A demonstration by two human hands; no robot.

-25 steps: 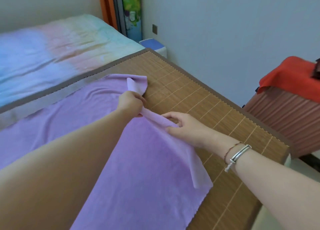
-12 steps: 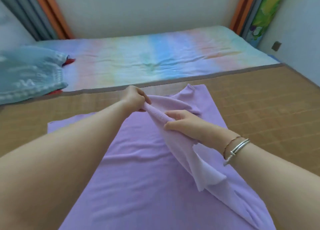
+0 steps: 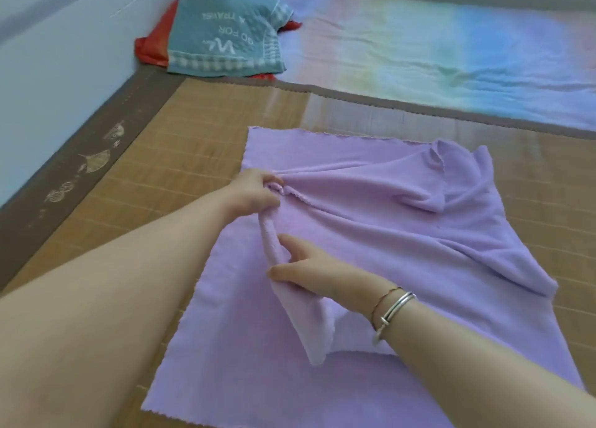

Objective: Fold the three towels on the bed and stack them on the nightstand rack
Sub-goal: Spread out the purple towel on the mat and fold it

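A purple towel (image 3: 371, 240) lies on the bamboo mat (image 3: 167, 156), half folded over itself with loose wrinkles. My left hand (image 3: 254, 192) pinches the towel's edge near its left side. My right hand (image 3: 309, 271), with bracelets on the wrist, grips the same edge lower down; a corner hangs below it. A teal towel (image 3: 222, 30) with white lettering lies crumpled at the far left of the bed, on top of a red towel (image 3: 151, 45) that is mostly hidden.
A pastel rainbow sheet (image 3: 435, 53) covers the far part of the bed. The mat's brown border (image 3: 74, 169) runs along a pale wall (image 3: 48, 66) on the left.
The view has swung left, from the bed's right edge to its left side. Both hands have carried the towel's edge over to the left, so the towel lies partly doubled.
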